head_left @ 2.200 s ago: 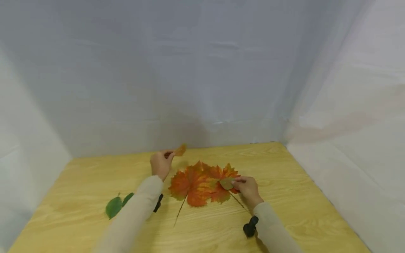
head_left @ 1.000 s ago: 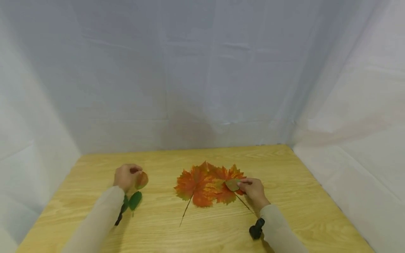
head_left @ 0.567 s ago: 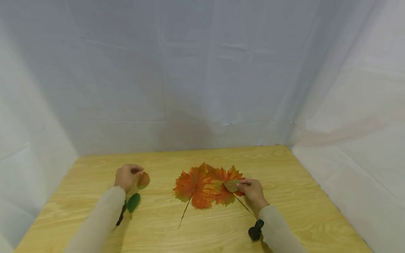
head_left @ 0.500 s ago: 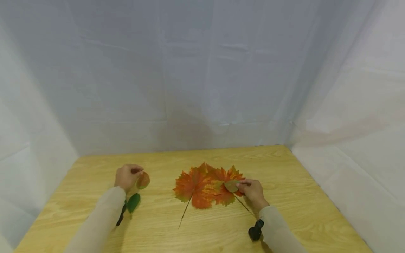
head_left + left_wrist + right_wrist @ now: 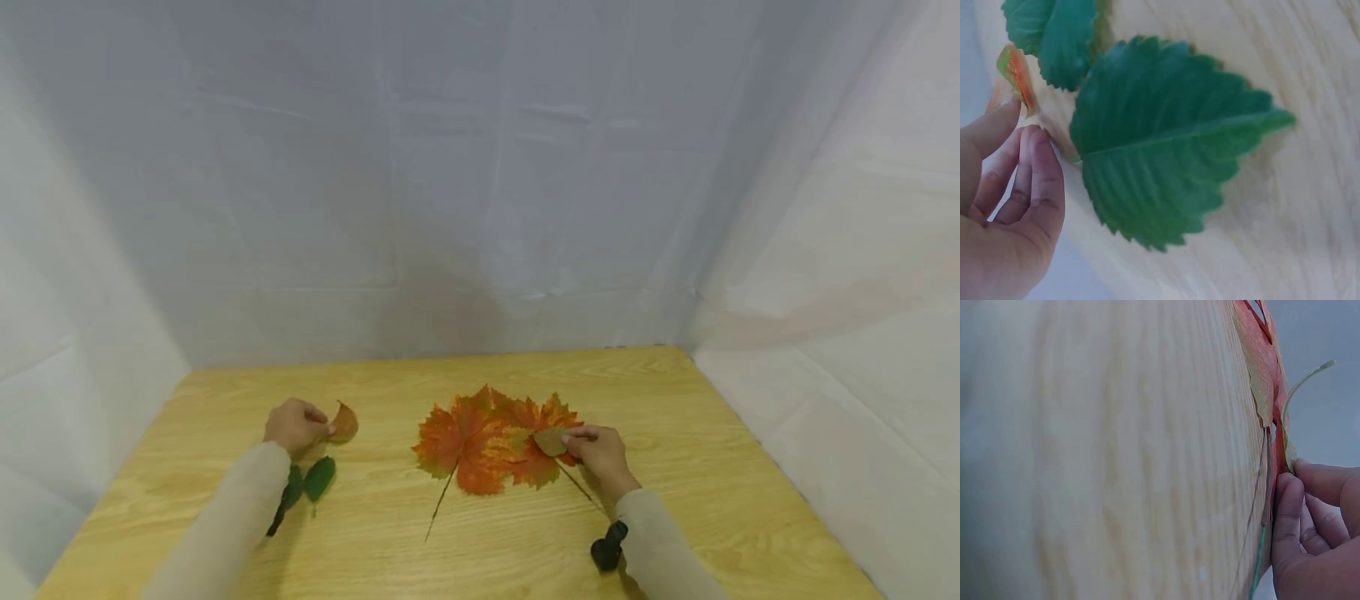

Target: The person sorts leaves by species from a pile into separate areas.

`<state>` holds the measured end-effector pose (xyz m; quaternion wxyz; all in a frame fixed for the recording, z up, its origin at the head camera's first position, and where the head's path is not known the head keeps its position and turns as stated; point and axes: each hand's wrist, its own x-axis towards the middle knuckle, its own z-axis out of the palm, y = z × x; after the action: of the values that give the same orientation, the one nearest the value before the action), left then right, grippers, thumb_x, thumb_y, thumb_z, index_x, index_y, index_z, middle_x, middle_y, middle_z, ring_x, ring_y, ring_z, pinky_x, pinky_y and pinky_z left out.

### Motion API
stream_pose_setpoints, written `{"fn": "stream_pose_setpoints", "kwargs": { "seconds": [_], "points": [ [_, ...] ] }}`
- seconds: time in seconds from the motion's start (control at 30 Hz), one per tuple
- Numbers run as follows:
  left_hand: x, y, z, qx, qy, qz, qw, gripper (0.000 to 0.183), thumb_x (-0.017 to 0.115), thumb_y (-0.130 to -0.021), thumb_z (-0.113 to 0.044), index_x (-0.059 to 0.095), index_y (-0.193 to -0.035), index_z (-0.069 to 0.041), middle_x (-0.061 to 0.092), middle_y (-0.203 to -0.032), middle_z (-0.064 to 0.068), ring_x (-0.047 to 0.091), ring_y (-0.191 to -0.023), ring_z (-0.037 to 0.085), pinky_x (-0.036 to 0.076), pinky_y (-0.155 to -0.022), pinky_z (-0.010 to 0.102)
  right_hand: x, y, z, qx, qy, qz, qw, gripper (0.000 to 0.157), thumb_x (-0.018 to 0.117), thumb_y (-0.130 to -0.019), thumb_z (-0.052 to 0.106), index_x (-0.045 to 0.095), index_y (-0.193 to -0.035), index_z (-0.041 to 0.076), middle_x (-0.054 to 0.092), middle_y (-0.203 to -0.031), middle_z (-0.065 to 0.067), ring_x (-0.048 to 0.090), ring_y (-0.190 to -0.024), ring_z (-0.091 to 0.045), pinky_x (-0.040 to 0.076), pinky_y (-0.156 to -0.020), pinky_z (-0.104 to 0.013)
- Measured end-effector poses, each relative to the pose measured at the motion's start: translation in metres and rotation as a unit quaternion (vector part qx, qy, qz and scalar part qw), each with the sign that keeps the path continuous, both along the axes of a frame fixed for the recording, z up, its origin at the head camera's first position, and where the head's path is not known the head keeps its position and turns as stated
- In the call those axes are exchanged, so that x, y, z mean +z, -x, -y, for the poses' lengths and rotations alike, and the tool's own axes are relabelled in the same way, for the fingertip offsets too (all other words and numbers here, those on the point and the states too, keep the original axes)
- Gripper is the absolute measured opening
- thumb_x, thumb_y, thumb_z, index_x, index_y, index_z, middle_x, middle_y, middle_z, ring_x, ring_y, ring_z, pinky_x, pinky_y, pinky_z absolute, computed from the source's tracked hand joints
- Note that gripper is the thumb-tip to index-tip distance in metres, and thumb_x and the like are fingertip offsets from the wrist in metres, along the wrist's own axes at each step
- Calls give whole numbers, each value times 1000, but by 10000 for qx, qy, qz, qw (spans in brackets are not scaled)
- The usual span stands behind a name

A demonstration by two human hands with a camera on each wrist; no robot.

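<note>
On the left of the table my left hand [image 5: 298, 427] holds a small orange-brown leaf [image 5: 346, 423] at its edge, between thumb and fingertips. In the left wrist view this orange leaf [image 5: 1017, 78] lies just past the thumb. Two green serrated leaves [image 5: 320, 477] lie near that wrist; one green leaf [image 5: 1160, 137] looms large in the wrist view. Toward the right my right hand [image 5: 600, 454] pinches a small olive-green leaf [image 5: 550, 440] above orange-red maple leaves [image 5: 468, 442]. Its curved stem [image 5: 1304, 380] points away from the fingers in the right wrist view.
The maple leaves overlap at mid-table, their thin dark stems [image 5: 441, 504] pointing toward the front. Pale sheeting [image 5: 480, 208] walls the wooden table [image 5: 450, 567] at the back and both sides. A black wrist device [image 5: 609, 547] sits at the right cuff.
My left hand has come from above the maple leaves down to the left with the orange-brown leaf, which has since turned tip-up. The right hand keeps its pinch in nearly the same place.
</note>
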<state>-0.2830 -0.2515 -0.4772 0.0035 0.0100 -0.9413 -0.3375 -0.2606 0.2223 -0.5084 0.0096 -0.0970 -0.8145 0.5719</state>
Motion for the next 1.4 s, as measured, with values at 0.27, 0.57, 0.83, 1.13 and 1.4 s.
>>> {"fn": "stream_pose_setpoints", "kwargs": {
  "seconds": [0.27,0.57,0.83,1.13,1.4],
  "points": [
    [-4,0,1,167,-112,58,9998,24,76,-80,-16,72,-91,5,70,-90,20,63,-84,37,51,-74,50,2,0,0,28,55,25,10000,20,68,-89,9,68,-103,-5,68,-90,-11,63,-75,-15,54,-65,-30],
    [-5,-1,-1,298,-186,115,9993,22,76,-80,-17,74,-89,2,72,-88,18,63,-85,37,50,-77,50,21,3,0,525,291,28,9982,19,58,-95,8,61,-106,-8,67,-89,-13,64,-75,-17,56,-68,-29],
    [-7,1,-2,376,-156,133,9991,19,76,-80,-17,74,-86,1,71,-88,18,62,-87,39,49,-81,52,44,14,36,1097,646,0,9919,17,56,-97,8,57,-108,-5,61,-95,-11,64,-79,-16,58,-75,-36],
    [-4,2,-7,600,-118,412,9973,17,75,-81,-17,74,-80,-1,71,-84,16,62,-79,33,51,-74,48,50,22,95,1572,987,-53,9826,30,64,-92,7,60,-117,-7,66,-106,-17,65,-94,-23,52,-89,-46],
    [4,2,-17,731,-166,720,9946,18,72,-82,-15,73,-80,3,70,-86,19,63,-78,34,53,-69,45,46,30,140,1665,1102,48,9799,32,61,-95,10,58,-124,-2,66,-99,-13,62,-65,-12,57,-68,-34]
  ]
}}
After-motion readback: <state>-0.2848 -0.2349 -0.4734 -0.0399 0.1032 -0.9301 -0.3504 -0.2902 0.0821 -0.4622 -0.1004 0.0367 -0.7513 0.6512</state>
